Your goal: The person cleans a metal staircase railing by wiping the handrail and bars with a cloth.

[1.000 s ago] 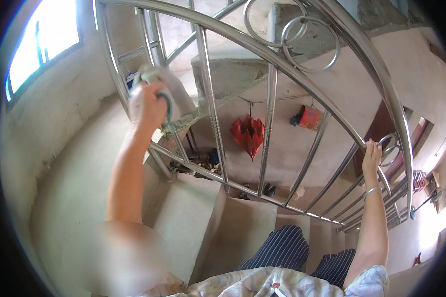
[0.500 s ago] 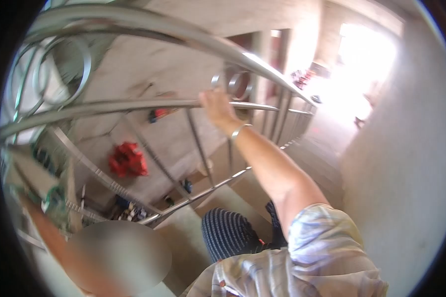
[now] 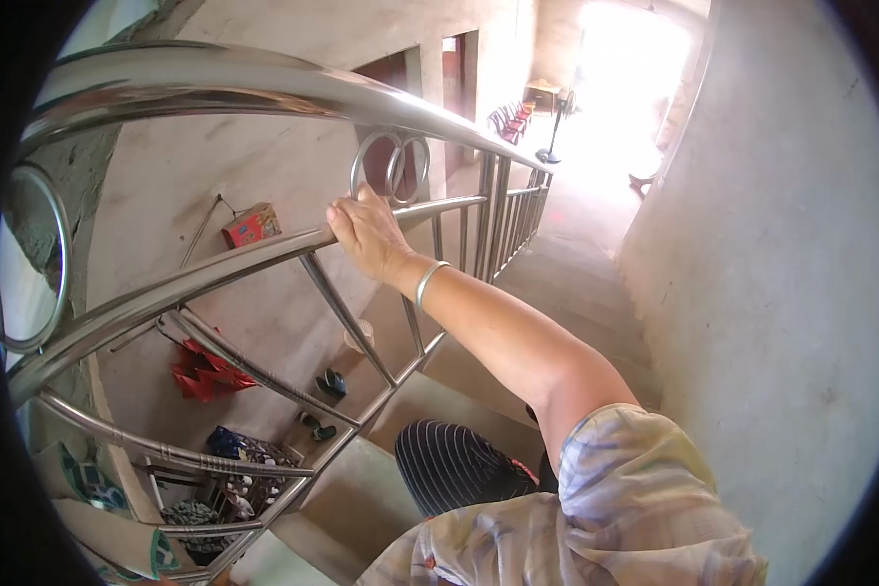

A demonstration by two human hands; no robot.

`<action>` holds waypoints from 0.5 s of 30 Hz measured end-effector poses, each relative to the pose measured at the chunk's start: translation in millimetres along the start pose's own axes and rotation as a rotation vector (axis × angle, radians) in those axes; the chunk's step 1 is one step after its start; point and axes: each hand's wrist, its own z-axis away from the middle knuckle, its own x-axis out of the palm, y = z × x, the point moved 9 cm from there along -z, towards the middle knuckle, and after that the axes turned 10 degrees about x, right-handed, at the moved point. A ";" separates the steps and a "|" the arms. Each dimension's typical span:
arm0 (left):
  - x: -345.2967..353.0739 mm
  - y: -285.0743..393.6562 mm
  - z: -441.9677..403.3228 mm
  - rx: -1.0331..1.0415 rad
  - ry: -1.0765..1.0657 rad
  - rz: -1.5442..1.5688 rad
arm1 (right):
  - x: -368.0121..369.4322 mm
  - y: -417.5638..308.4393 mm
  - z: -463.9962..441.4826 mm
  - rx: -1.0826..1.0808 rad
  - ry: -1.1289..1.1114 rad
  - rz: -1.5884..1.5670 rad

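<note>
My right hand (image 3: 366, 234) is closed over the lower rail of a shiny metal stair railing (image 3: 195, 278), just below its ring ornaments. A pale bangle (image 3: 428, 283) circles that wrist, and the arm reaches across from a light plaid sleeve (image 3: 645, 469). At the lower left edge are beige pieces with green patterned trim (image 3: 117, 542); their kind is unclear. My left hand does not show. Below me is my knee in dark striped trousers (image 3: 449, 469), over the concrete stairs (image 3: 352, 488).
The stairs run down beside a plain wall (image 3: 772, 244) towards a bright doorway (image 3: 635, 68). Beyond the railing, a red box (image 3: 252, 227) and a red bag-like thing (image 3: 205, 371) are against the wall. Shoes (image 3: 330, 381) lie below. Stacked red chairs (image 3: 511, 122) stand near the doorway.
The view has shifted and sharpened. My right hand appears further left and lower, still on the rail. A blurred forearm at lower left has dropped almost out of view, and the beige pieces appear lower.
</note>
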 end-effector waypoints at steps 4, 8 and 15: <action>-21.0 9.9 3.5 0.032 0.044 -0.070 | 0.3 2.9 1.0 0.012 0.016 -0.032; -51.5 13.1 14.6 0.038 0.104 -0.119 | -2.2 0.6 2.8 0.081 0.015 -0.021; -81.2 -2.6 62.8 0.019 0.124 -0.034 | -0.2 0.1 2.1 -0.024 0.069 -0.005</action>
